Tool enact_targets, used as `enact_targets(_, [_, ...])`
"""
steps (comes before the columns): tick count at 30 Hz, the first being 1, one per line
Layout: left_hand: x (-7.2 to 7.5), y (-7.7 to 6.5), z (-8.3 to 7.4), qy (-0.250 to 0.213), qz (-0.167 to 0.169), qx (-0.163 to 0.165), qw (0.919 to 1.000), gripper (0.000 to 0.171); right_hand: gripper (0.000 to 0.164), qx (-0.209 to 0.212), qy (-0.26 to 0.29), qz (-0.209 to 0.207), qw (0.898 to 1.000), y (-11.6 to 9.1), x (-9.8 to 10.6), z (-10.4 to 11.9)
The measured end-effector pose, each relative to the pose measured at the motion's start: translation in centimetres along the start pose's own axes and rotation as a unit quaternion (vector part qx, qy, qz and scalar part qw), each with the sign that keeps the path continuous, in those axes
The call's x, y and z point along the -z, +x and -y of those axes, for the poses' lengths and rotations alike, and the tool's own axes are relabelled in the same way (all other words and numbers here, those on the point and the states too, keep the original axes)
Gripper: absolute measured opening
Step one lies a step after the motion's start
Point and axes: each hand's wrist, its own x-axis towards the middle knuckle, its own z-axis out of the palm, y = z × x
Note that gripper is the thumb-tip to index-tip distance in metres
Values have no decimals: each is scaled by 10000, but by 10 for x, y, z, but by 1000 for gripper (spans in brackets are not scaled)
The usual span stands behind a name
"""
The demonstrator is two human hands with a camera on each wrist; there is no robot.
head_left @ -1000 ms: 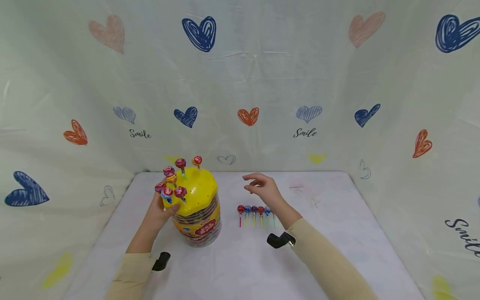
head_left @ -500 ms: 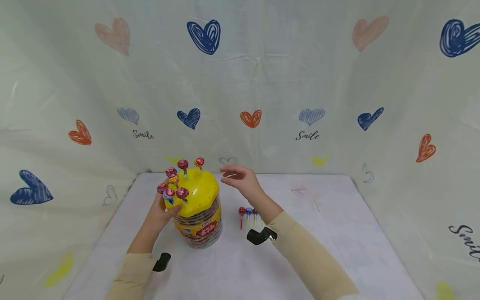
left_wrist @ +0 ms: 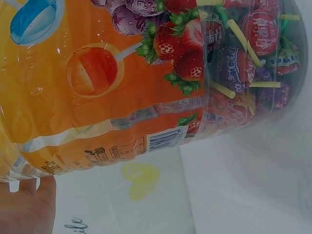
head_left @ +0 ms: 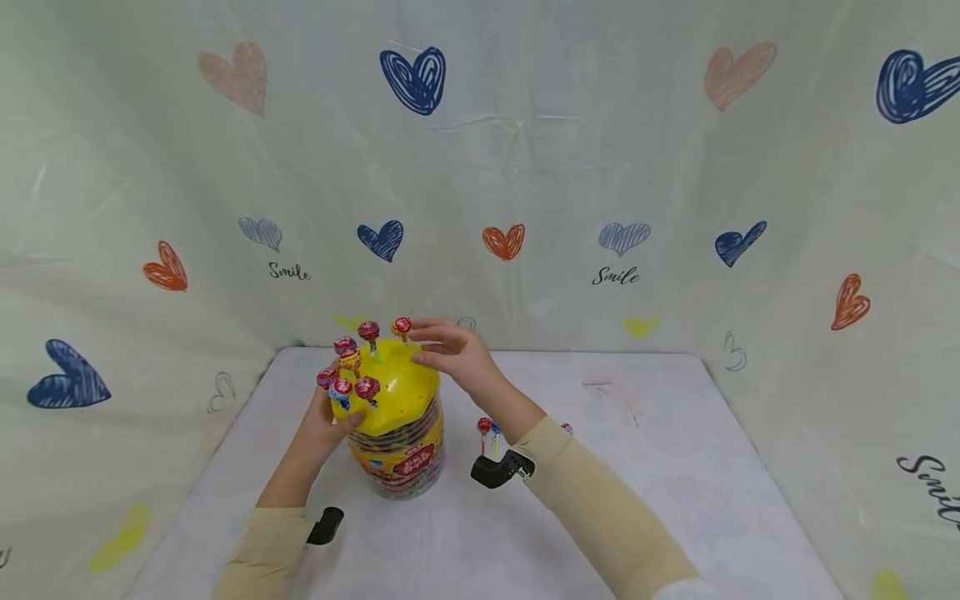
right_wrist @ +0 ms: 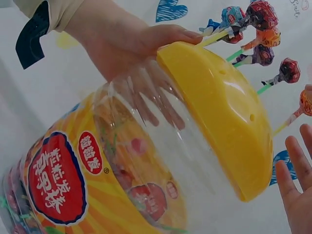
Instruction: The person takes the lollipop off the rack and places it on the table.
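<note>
A clear plastic lollipop jar [head_left: 397,462] with a yellow domed lid [head_left: 401,392] leans slightly on the table. My left hand [head_left: 318,429] grips it below the lid, the thumb on the lid's edge and the fingers spread behind the clear wall. Several wrapped lollipops stick up from holes in the lid, mostly on its left. At the far side stands a red and yellow one [head_left: 402,326]; in the right wrist view this lollipop [right_wrist: 306,103] looks orange. My right hand [head_left: 457,358] reaches to it with extended fingers, fingertips right at the candy.
On the table right of the jar, a row of lollipops [head_left: 485,425] is mostly hidden by my right forearm. More lollipops [left_wrist: 239,63] fill the jar's bottom. Each wrist carries a black camera [head_left: 501,471]. A heart-printed curtain [head_left: 555,167] hangs behind the table.
My right hand has moved left from above the lollipop row to the far lollipop on the lid. The left hand has kept its hold on the jar. The view has shifted slightly.
</note>
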Motion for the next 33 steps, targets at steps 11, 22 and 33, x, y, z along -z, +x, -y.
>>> enact_targets(11, [-1,0,2,16,30,-26,10000,92,34,51,-153,209,9997,8,-5,7])
enact_targets(22, [-1,-1,3,65,19,-40,10000,92,33,-99,-48,156,9998,10,-7,7])
enact_targets(33, [-1,0,1,-71,42,-122,9999,91,29,115,161,164,9997,12,-9,11])
